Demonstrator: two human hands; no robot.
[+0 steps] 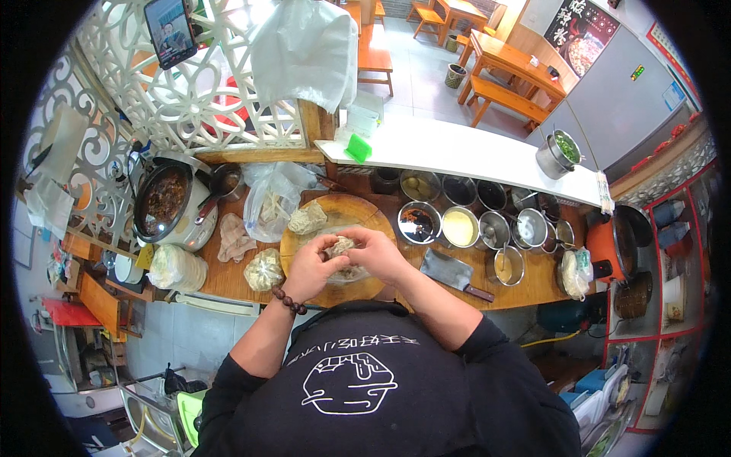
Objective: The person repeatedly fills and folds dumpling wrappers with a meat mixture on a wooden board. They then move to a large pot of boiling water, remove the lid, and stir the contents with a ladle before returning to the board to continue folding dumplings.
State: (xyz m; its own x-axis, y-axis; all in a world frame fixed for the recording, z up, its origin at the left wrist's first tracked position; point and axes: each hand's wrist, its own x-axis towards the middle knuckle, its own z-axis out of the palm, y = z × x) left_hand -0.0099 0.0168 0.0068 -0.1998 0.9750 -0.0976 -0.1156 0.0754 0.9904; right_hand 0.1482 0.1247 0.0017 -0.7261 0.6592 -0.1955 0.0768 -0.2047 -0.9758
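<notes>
My left hand (311, 268), with a beaded bracelet at its wrist, and my right hand (377, 254) meet over a round wooden chopping block (371, 212). Between their fingers is a pale, crumpled clump of food (342, 247), perhaps noodles or shredded tofu; both hands hold it. Below it lies a clear plastic bag or dish, partly hidden by my hands. Another pale clump (307, 218) rests at the block's upper left. A knotted clear bag of pale food (263, 269) sits left of the block. To the right a cleaver (447, 268) lies flat on the wooden counter.
Several metal pots of sauces, one with yellow contents (460, 227), stand at the right. A cooker of dark stew (165, 200), a cloth (235, 237) and a wrapped stack (178, 268) are at the left. A white shelf (445, 151) runs behind; an orange pot (608, 243) stands far right.
</notes>
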